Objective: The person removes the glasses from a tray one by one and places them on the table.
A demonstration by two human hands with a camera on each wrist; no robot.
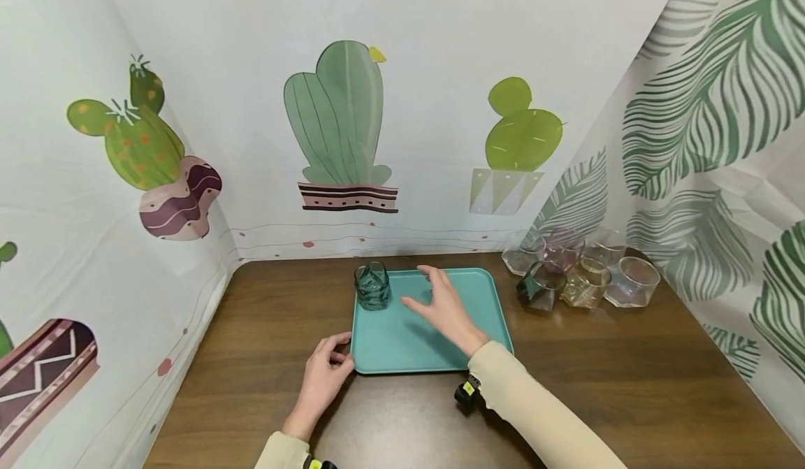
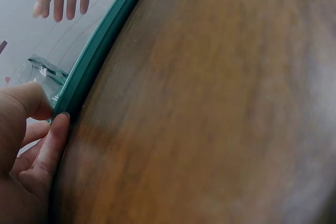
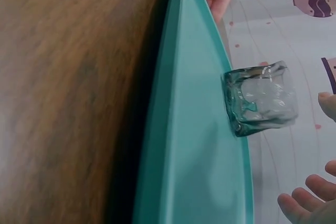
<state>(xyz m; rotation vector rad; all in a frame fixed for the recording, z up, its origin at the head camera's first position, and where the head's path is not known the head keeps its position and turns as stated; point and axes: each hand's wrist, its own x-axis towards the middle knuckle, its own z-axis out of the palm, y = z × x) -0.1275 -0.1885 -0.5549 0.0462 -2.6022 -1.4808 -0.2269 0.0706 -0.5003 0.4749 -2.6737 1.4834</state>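
Observation:
A teal rectangular tray (image 1: 402, 350) lies on the wooden table. At its back left corner stands one dark teal faceted glass tumbler (image 1: 372, 289), which also shows in the right wrist view as a clear, chunky glass (image 3: 260, 99). My left hand (image 1: 325, 371) holds the tray's front left corner, with thumb and fingers at the rim (image 2: 86, 69) in the left wrist view. Over the tray, to the right of the tumbler, hovers my right hand (image 1: 448, 312), empty, its thumb and fingers spread apart.
Several more glasses stand grouped at the back right of the table, among them a dark grey one (image 1: 541, 287), an amber one (image 1: 586, 284) and a clear iridescent one (image 1: 632, 284). Behind the table hangs a white cloth (image 1: 434, 105) printed with cacti.

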